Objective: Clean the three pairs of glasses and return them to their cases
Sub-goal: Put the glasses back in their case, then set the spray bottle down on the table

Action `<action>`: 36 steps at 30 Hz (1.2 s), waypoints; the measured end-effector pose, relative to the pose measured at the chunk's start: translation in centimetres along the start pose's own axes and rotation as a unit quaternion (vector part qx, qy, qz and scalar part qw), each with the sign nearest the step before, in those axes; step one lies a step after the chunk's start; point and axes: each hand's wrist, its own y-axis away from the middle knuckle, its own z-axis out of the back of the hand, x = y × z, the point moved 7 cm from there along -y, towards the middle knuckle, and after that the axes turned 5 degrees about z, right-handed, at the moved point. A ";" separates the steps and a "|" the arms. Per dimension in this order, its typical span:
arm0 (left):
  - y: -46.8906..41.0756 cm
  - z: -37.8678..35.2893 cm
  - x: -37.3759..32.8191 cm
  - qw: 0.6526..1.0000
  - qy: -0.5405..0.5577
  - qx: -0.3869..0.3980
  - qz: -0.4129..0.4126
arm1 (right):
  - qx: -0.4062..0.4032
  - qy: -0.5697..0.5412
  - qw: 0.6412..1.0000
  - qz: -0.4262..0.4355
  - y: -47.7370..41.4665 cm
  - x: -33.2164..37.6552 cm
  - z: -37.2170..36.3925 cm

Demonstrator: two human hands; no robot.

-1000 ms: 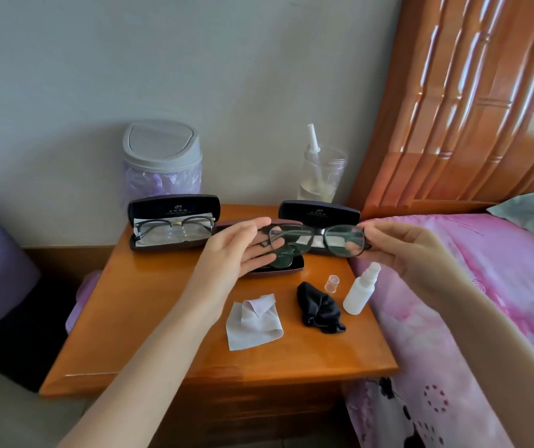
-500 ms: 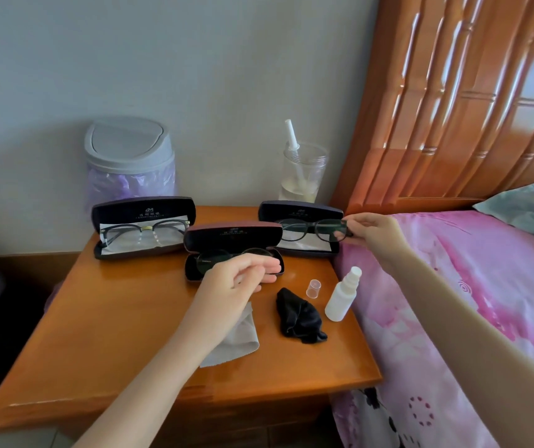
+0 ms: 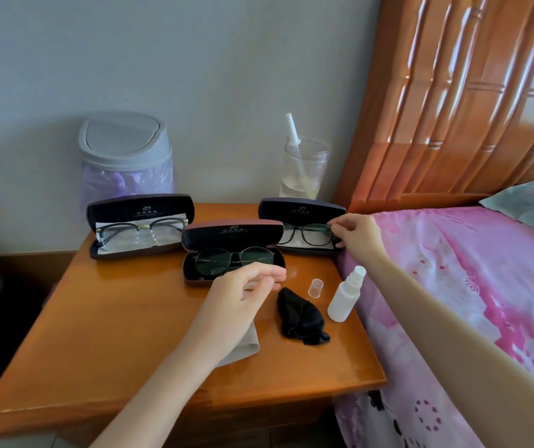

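Bedside, on the wooden nightstand (image 3: pixel 104 334), three cases lie open. The right hand (image 3: pixel 357 235) pinches black glasses (image 3: pixel 307 233) seemingly seated in the right case (image 3: pixel 302 210); the left hand (image 3: pixel 243 294) hovers slack, empty. Next: let go, shut lids.

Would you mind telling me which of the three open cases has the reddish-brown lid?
The middle case, nearest the person, holding the dark round-lensed glasses. The left case and right case, both further back, have dark navy-black lids.
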 end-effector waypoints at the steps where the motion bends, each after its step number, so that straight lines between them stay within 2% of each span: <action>1: 0.0 0.0 0.0 1.000 -0.002 0.001 0.000 | -0.008 0.023 1.000 0.012 0.1 0.2 0.1; 6: 0.1 -0.1 -0.1 1.000 -0.017 0.002 -0.005 | -0.039 0.041 0.997 0.057 1.6 1.2 1.3; 8: 0.1 -0.2 -0.1 1.000 -0.017 0.004 -0.006 | -0.021 0.025 0.994 0.101 2.7 2.3 2.3; 10: 0.2 -0.2 -0.2 1.000 -0.019 0.007 -0.007 | 0.090 -0.007 0.986 0.140 3.9 3.3 2.0; 13: 0.3 -0.5 -0.3 1.000 -0.027 0.015 -0.005 | 0.277 -0.003 0.950 0.144 5.7 3.4 0.7; 16: 0.4 -1.0 -0.4 0.999 -0.041 0.025 -0.005 | 0.368 0.017 0.918 0.145 6.2 3.1 -0.1; 19: 0.5 -1.2 -0.4 0.998 -0.062 0.028 -0.009 | 0.417 0.011 0.895 0.157 6.5 3.1 -1.4; 22: 0.4 -1.1 -0.7 0.998 -0.059 0.021 -0.015 | 0.417 0.012 0.893 0.168 6.6 2.8 -2.3; 25: 0.4 -1.3 -1.3 0.998 -0.061 0.019 -0.029 | 0.388 -0.025 0.909 0.152 6.4 2.7 -1.8; 30: 0.5 -3.4 -2.8 0.994 -0.086 0.037 -0.060 | 0.230 -0.100 0.962 0.112 5.8 3.7 3.7; 34: -0.6 -5.8 -3.4 0.990 -0.112 0.043 -0.071 | 0.177 -0.156 0.959 0.157 7.6 6.5 7.7; 36: -1.2 -7.0 -3.6 0.990 -0.116 0.047 -0.070 | 0.170 -0.141 0.958 0.184 8.6 7.4 8.3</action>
